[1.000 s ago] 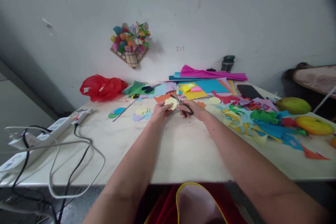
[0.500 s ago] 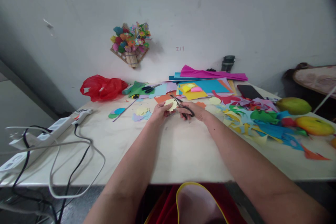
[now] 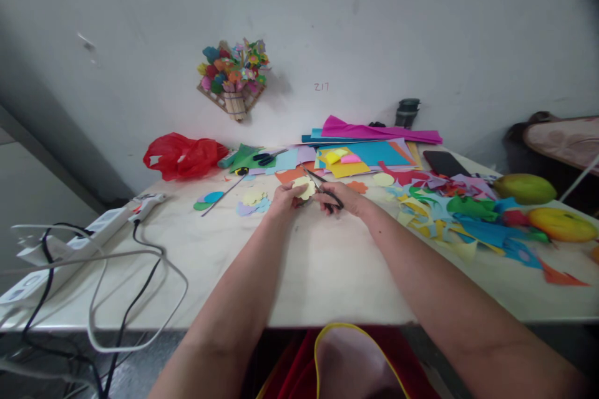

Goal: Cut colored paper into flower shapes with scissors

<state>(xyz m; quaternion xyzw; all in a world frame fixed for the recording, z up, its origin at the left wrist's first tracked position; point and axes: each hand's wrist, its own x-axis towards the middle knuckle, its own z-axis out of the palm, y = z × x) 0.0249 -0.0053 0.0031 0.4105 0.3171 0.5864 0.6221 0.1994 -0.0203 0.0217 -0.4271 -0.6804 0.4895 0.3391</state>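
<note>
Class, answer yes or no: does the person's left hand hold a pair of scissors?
No, the left hand holds a pale yellow scalloped paper piece, while the right hand holds the scissors.

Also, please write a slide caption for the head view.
Left hand holds a pale yellow scalloped cutout, right hand holds dark-handled scissors beside it, with coloured scraps to the right.

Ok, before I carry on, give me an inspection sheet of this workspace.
Surface: pale table, faintly smudged.
Things in hand: yellow paper flower; scissors, blades apart.
Clutter: paper scraps and phone on the right, red plastic bag at the back left.
Hands: left hand pinches the yellow paper flower; right hand grips the scissors.
Cables: white cable and black cable by the power strip, hanging over the near edge.
Surroundings: wall bearing an artificial bouquet.
</note>
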